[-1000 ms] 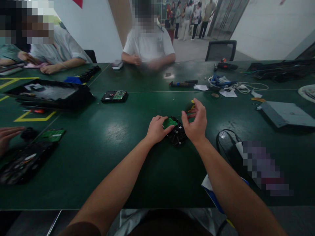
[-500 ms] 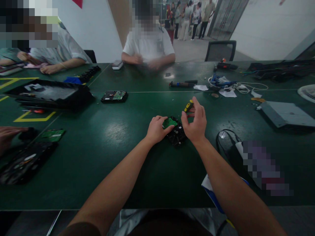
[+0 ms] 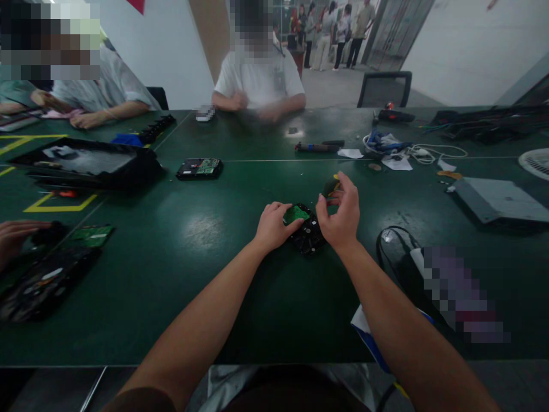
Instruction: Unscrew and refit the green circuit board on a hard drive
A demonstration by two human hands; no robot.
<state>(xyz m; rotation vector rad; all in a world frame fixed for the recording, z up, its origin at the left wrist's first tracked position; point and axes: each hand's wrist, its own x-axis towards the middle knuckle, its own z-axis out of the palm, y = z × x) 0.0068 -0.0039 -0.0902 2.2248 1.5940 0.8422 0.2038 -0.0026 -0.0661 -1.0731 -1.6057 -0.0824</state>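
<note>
A black hard drive with a green circuit board lies on the green table in front of me. My left hand grips its left side, thumb and fingers pressed on the edge by the board. My right hand is closed around a screwdriver with a yellow and dark handle, held above the drive's right side. The screwdriver's tip is hidden behind my fingers.
Another hard drive lies ahead to the left, near a black tray. At far left a co-worker's hand is beside more drive parts. A grey metal box and a cable lie to the right.
The screwdriver handle has turned in my right hand, showing more of its dark side. My left hand and the hard drive stay in place.
</note>
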